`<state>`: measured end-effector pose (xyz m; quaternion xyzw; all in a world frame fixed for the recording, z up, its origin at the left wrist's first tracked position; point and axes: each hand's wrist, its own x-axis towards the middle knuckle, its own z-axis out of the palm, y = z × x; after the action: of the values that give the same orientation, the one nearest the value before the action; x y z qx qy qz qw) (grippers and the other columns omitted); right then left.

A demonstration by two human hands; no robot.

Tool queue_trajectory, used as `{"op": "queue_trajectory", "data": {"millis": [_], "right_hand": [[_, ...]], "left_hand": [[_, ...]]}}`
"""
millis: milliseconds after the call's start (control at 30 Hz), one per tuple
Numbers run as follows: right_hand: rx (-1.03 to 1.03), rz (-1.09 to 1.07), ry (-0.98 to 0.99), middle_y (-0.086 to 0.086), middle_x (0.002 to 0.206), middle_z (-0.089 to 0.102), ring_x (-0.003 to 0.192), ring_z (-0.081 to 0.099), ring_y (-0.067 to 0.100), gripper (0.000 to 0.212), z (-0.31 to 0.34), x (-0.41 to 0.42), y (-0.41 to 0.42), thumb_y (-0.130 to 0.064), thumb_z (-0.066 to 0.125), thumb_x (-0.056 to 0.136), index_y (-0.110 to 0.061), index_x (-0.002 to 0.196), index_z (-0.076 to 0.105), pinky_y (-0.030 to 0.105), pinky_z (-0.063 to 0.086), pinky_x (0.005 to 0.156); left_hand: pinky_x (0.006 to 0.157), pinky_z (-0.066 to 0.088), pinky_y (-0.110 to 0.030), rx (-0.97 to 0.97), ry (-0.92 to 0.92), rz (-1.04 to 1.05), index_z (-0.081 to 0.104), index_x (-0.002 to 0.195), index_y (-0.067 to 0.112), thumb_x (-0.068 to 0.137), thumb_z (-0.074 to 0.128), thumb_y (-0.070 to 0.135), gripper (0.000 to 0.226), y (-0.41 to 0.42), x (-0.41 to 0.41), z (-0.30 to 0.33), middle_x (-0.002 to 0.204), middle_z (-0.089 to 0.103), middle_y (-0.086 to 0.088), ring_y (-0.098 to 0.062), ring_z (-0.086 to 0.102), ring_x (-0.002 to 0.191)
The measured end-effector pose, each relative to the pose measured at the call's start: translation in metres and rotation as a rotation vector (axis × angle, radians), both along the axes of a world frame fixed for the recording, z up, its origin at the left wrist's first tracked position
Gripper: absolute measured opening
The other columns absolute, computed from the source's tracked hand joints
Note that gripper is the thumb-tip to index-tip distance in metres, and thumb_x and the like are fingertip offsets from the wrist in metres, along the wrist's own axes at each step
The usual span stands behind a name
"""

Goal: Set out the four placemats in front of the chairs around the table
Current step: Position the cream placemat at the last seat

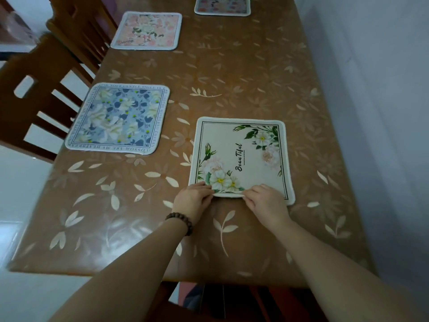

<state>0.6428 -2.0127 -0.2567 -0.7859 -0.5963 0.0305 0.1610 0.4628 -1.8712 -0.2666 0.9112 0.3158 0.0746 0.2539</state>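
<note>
Head view, forearms: two bare forearms reach away from the camera over the near edge of the table (139, 228), toward the cream placemat.
Left hand: the left hand (193, 198), with a dark beaded bracelet (182, 221) on its wrist, rests on the near left corner of the cream placemat (243, 156); its fingers are curled and pinch the mat's near edge.
Right hand: the right hand (264, 201) sits just beside the left one, further along the same near edge; its fingers are curled and pinch that edge too.
Cream placemat: it lies flat on the table, printed with white and pale pink flowers, green leaves and the word "Beautiful"; it is the mat closest to the near end of the table.
Blue placemat: the blue floral placemat (118, 117) lies flat to the left of the cream placemat and a little further off, by the table's left edge, in front of a wooden chair (30, 96).
Pink placemat: the pink floral placemat (147, 30) lies beyond the blue one on the same left edge, well apart from the cream placemat, in front of a second wooden chair (81, 24).
Far placemat: a fourth placemat (222, 6) lies at the far end, straight beyond the cream placemat, partly cut off by the top of the view.
Table: brown glossy surface with a pale leaf pattern; a grey wall (376, 112) runs along its right side.
</note>
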Motion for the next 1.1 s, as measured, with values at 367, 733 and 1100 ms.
{"op": "queue_trajectory", "data": {"millis": [367,733,1100], "right_hand": [[-0.151,-0.009,0.110,-0.002,0.082,0.063,0.085,0.057,0.020,0.024,0.005,-0.065,-0.064,-0.033,0.049,0.093,-0.022,0.092,0.070,0.031,0.038,0.059],[-0.235,0.077,0.206,0.003,0.135,0.044,0.125,0.036,0.024,0.058,0.000,-0.048,-0.075,-0.056,0.061,0.080,-0.024,0.127,0.054,0.039,0.033,0.102],[-0.485,-0.022,0.066,0.007,0.159,-0.001,0.145,-0.002,0.029,0.103,-0.006,0.073,-0.013,-0.081,0.054,0.064,-0.036,0.147,0.013,0.054,0.008,0.114]], "left_hand": [[0.097,0.046,-0.037,-0.118,0.256,-0.077,0.068,0.114,0.020,0.093,0.053,0.027,0.026,-0.041,-0.051,0.022,0.125,0.063,0.000,-0.018,0.055,0.119],[0.109,0.031,-0.050,-0.121,0.514,0.288,0.009,0.149,0.027,0.076,0.068,0.053,0.097,-0.098,-0.063,0.028,0.156,0.009,-0.014,-0.033,0.016,0.142],[0.114,0.003,-0.055,-0.148,0.635,0.422,-0.015,0.147,0.023,0.060,0.046,0.088,0.125,-0.157,-0.027,0.008,0.152,-0.001,-0.034,-0.045,-0.004,0.142]]}}
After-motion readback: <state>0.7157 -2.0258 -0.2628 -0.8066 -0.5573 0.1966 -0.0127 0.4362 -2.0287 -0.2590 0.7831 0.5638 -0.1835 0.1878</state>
